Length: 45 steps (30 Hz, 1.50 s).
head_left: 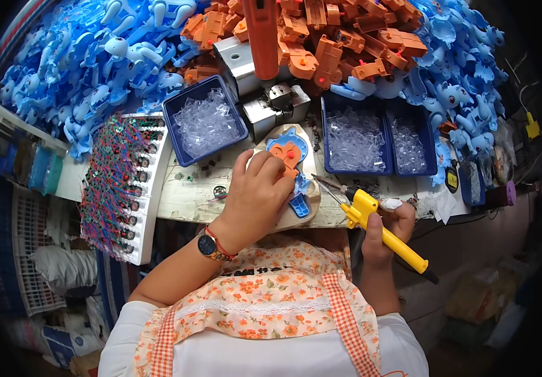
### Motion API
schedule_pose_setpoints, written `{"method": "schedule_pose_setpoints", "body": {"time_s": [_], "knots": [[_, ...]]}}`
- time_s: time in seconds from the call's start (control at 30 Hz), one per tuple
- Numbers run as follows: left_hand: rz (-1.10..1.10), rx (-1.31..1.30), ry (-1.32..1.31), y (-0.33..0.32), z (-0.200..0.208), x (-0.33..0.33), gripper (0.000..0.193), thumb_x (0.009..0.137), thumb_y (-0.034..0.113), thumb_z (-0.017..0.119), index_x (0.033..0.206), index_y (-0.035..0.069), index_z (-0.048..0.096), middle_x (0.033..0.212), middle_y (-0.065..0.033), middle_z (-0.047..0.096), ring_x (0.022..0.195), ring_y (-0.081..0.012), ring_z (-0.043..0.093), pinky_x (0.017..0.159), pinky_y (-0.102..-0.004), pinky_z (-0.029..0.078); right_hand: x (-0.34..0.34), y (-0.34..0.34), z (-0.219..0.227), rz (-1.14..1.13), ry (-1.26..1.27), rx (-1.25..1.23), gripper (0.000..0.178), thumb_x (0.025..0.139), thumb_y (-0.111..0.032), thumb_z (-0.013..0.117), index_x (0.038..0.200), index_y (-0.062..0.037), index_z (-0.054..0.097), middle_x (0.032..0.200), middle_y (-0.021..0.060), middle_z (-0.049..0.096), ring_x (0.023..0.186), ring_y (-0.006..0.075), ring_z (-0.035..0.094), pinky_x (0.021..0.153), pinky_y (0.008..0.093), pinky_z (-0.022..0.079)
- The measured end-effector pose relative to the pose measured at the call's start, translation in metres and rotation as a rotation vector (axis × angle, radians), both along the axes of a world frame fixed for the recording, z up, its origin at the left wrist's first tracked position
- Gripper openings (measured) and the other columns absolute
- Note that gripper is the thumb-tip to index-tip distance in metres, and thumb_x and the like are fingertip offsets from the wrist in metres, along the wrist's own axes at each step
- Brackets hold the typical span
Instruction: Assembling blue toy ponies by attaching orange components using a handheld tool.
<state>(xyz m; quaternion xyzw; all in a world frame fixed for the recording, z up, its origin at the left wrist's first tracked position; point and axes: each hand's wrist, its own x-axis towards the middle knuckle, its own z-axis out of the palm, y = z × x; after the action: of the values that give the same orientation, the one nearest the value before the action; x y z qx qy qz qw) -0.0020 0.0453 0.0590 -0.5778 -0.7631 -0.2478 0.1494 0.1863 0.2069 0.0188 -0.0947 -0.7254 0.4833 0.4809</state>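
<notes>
In front of me a light-coloured block bears a blue plastic toy shell with an orange plastic housing set in it. My left hand comes over the block from the left, fingers bent and drawn together on the housing. What lies under its fingertips is hidden. A yellow soldering gun is gripped in my right hand, with white wrapping on one finger. Its thin metal tip points left, close to the right edge of the block.
Blue trays of small clear plastic pieces flank the block. Metal blocks and an orange upright tool stand behind it. Wired round parts fill a white foam rack. Blue shells and orange housings are heaped behind.
</notes>
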Motion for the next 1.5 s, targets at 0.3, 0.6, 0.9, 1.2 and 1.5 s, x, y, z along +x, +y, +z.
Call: {"method": "schedule_pose_setpoints", "body": {"time_s": [0.3,0.6,0.9,1.2,1.5], "knots": [[0.022,0.17,-0.075,-0.001,0.004,-0.012,0.012,0.075,0.015,0.074,0.077,0.01,0.063,0.071,-0.0049,0.061,0.075,-0.0241,0.06,0.077,-0.04,0.046,-0.007,-0.007,-0.003,0.066,0.039,-0.041,0.033,0.09,-0.015,0.064,0.112,-0.0062,0.042,0.106,0.0087,0.053,0.094,0.0153,0.054,0.091,0.0337,0.045],[0.013,0.144,-0.043,-0.001,-0.001,-0.011,0.012,0.078,0.016,0.072,0.072,0.01,0.064,0.068,-0.0043,0.061,0.071,-0.0228,0.061,0.083,-0.0396,0.048,-0.013,-0.005,-0.002,0.142,0.067,0.18,0.038,0.09,-0.022,0.067,0.108,-0.0077,0.037,0.096,0.0111,0.055,0.086,0.0212,0.056,0.084,0.0401,0.047],[0.016,0.107,-0.046,-0.002,0.001,-0.011,0.012,0.079,0.016,0.071,0.072,0.01,0.063,0.068,-0.0037,0.062,0.072,-0.0224,0.061,0.087,-0.0399,0.048,-0.025,-0.005,0.001,0.121,0.134,0.298,0.042,0.082,-0.018,0.075,0.109,-0.0067,0.045,0.083,0.0107,0.062,0.068,0.0232,0.062,0.066,0.0375,0.052],[0.006,0.053,-0.056,-0.003,0.004,-0.011,0.01,0.074,0.012,0.075,0.077,0.008,0.067,0.074,-0.0068,0.066,0.075,-0.0238,0.064,0.084,-0.0404,0.05,-0.032,-0.001,0.002,0.149,0.157,0.381,0.04,0.081,-0.017,0.074,0.107,-0.0067,0.046,0.077,0.0113,0.063,0.06,0.0245,0.062,0.057,0.0364,0.052],[0.001,0.064,-0.054,-0.002,0.004,-0.01,0.01,0.073,0.01,0.075,0.077,0.007,0.066,0.073,-0.008,0.065,0.073,-0.0252,0.063,0.083,-0.0402,0.051,-0.028,0.0,0.006,0.123,0.134,0.5,0.043,0.081,-0.024,0.076,0.107,-0.0065,0.046,0.074,0.0115,0.062,0.056,0.0257,0.061,0.053,0.0357,0.051]]}}
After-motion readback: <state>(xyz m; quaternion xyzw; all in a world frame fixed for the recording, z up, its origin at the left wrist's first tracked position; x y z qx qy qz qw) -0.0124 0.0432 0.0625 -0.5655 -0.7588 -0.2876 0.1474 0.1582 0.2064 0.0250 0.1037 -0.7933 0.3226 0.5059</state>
